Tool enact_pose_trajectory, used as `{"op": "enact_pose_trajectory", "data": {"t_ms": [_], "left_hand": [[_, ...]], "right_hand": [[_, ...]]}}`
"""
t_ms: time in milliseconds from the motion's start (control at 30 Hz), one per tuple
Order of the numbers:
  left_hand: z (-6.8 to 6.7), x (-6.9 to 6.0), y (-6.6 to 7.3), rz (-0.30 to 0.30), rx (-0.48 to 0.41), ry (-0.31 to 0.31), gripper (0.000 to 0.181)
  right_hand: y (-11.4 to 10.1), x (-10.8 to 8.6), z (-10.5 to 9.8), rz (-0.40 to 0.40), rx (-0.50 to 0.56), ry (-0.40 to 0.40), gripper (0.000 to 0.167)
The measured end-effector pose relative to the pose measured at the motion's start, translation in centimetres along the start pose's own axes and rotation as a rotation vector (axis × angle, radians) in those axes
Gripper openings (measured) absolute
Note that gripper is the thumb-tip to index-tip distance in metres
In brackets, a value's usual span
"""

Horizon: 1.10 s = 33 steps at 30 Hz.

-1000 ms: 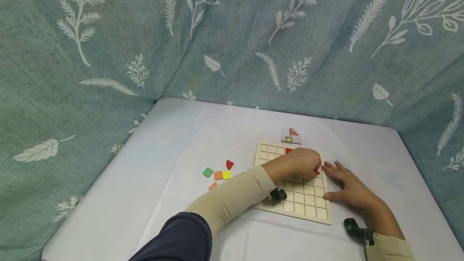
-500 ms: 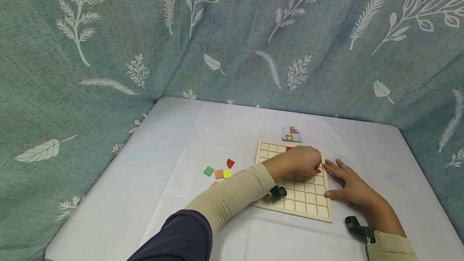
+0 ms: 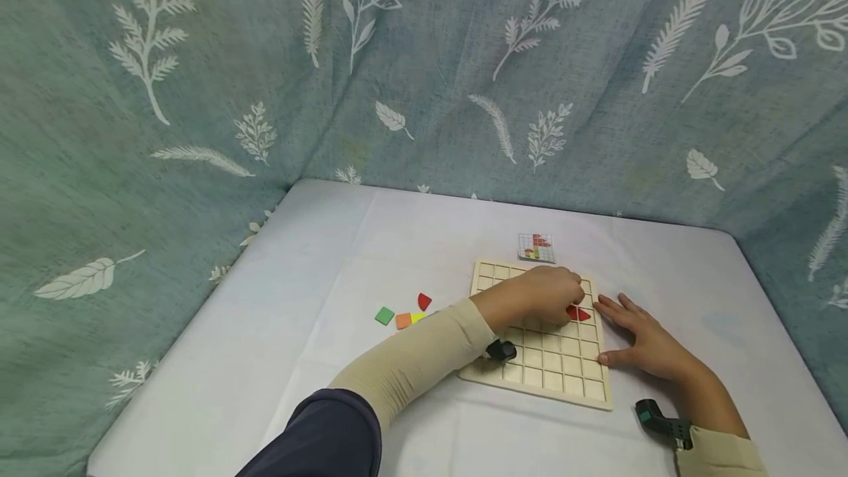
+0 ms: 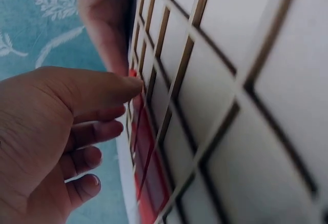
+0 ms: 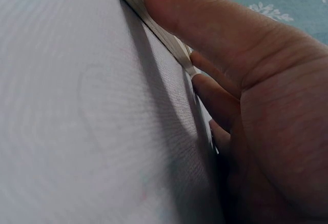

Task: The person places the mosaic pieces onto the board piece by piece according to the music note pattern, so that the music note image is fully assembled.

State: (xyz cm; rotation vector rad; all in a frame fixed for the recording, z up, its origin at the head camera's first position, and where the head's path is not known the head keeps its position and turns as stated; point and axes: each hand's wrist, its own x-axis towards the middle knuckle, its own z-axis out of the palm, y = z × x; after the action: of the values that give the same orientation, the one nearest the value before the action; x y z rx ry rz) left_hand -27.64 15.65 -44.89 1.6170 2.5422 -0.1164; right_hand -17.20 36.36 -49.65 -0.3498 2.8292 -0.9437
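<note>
My left hand [image 3: 546, 293] reaches over the upper part of a pale wooden grid board [image 3: 553, 379]. Just beside its fingers two red pieces [image 3: 584, 315] sit in the grid near the right edge, the outer one pointed. In the left wrist view, the thumb of the left hand [image 4: 41, 121] lies close to the row of red pieces [image 4: 149, 172]; the other fingers are loosely bent, with nothing seen between them. My right hand [image 3: 639, 339] rests with spread fingers along the board's right edge, thumb and fingertips touching it. The left hand and forearm hide part of the board.
Left of the board lie loose flat pieces: a red fan-shaped one [image 3: 424, 302], a green square [image 3: 384, 316], an orange one [image 3: 403, 321] and a yellow one [image 3: 417, 317]. A small pattern card [image 3: 536, 248] lies behind the board on the white tablecloth [image 3: 324, 263].
My left hand has drawn back slightly to the left from the pointed red piece, uncovering it and the red piece beside it. The right hand keeps its place at the board's edge.
</note>
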Motion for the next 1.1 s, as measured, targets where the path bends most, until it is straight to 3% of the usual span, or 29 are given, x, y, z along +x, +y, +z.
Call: {"op": "enact_pose_trajectory", "data": {"t_ms": [233, 400, 733, 1100], "left_hand": [[-0.9, -2.8, -1.4, 0.01, -0.01, 0.018, 0.025], [-1.0, -4.8, -2.8, 0.001, 0.006, 0.027, 0.02], [-0.4, -8.5, -5.3, -0.073, 0.024, 0.043, 0.023], [-0.1, -11.4, -7.1, -0.138, -0.027, 0.023, 0.024]], "right_hand": [[-0.1, -0.4, 0.1, 0.044, 0.004, -0.009, 0.102], [0.0, -0.4, 0.3, 0.047, -0.007, -0.008, 0.102], [0.1, -0.2, 0.3, 0.023, -0.015, 0.001, 0.101], [0.0, 0.1, 0.4, 0.015, -0.023, -0.007, 0.102]]}}
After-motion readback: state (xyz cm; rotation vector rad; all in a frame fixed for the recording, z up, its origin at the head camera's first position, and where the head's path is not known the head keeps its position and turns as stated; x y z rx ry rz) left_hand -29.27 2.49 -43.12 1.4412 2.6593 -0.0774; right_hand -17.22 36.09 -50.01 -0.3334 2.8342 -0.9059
